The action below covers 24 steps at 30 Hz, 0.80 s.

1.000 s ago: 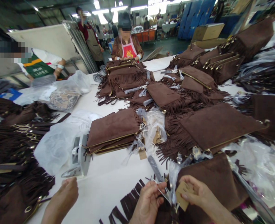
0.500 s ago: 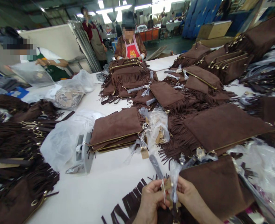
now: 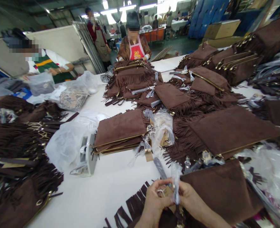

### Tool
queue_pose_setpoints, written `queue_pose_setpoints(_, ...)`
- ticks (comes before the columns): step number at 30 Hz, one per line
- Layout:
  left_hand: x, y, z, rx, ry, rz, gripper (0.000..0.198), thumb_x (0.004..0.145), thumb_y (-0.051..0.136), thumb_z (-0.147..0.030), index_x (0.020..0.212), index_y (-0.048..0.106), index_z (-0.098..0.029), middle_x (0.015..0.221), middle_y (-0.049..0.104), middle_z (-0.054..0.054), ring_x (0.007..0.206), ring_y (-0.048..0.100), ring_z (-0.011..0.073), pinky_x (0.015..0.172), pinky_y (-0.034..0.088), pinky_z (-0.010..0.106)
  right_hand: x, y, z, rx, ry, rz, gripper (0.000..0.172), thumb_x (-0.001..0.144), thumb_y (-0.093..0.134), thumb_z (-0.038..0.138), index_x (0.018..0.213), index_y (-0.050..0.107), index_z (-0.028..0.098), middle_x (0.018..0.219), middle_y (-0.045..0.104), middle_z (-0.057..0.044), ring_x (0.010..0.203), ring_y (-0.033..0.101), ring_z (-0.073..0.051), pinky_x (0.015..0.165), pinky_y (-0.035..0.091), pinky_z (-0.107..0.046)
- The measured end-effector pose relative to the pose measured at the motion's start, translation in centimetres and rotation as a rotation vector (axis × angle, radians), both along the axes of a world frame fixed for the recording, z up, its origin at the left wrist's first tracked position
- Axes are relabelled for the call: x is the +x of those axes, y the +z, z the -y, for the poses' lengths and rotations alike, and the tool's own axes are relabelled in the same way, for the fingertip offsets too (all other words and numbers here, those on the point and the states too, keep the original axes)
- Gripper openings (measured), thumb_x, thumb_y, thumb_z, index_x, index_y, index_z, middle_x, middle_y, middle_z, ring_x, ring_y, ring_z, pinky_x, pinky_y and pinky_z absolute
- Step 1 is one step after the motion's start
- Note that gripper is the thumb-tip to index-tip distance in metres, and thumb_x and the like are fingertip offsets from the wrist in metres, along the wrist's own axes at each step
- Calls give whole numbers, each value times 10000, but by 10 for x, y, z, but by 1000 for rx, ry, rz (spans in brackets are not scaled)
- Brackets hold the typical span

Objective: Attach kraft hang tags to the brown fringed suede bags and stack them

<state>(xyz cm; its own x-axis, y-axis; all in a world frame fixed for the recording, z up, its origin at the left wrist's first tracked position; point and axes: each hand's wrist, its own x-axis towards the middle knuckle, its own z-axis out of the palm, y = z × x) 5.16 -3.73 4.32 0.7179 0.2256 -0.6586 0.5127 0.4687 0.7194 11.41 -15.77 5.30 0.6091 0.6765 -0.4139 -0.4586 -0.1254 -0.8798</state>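
Note:
At the lower middle, my left hand [image 3: 156, 200] pinches a tan cardboard hang tag [image 3: 167, 192] with a white string. Close against it, my right hand [image 3: 192, 197] has its fingers closed around a strap end wrapped in clear plastic [image 3: 176, 179]; some fingertips are hidden behind it. Below both hands is a dark brown fringed bag, mostly out of view, its fringe [image 3: 132, 204] spread to the left. A flat brown suede bag [image 3: 221, 190] lies just right of my right hand.
A stack of brown bags [image 3: 121, 128] sits ahead, beside a grey tape dispenser [image 3: 90, 158] and a clear plastic bag [image 3: 65, 148]. Fringed bags [image 3: 230, 126] are piled right and left. One co-worker [image 3: 135, 47] stands across the white table [image 3: 113, 171]; another [image 3: 52, 65] handles plastic at left.
The hang tag has turned in my fingers, and my left hand has shifted slightly closer around it. At left, the co-worker's plastic bag has moved lower. The whole view has shifted slightly.

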Motion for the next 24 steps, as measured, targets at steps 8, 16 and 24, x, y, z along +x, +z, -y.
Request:
queue_pose_setpoints(8, -3, -2, -6, -107, 70, 42, 552, 438, 783, -297, 898, 552, -98, 741, 626, 41, 542, 542, 106, 437, 396, 188, -2, -8, -4, 52, -25, -149, 284, 634, 696, 365, 793, 546, 184, 519, 516, 63, 473, 481, -117, 508, 381, -234)
queue_pose_setpoints(16, -1, 7, -10, -127, 122, 4, 382, 524, 598, -170, 889, 528, -80, 636, 598, -6, 501, 539, 96, 444, 447, 201, -3, -5, -6, -118, -109, -69, 359, 590, 680, 449, 699, 447, 198, 510, 417, 82, 457, 361, -89, 458, 294, -209)
queue_pose_setpoints(24, -4, 5, -9, -92, 83, 22, 345, 521, 574, -127, 860, 522, -87, 560, 586, -33, 458, 521, 87, 435, 430, 197, -4, -12, -5, -93, -66, -83, 390, 611, 659, 407, 877, 466, 196, 574, 464, 72, 498, 434, -113, 495, 342, -225)
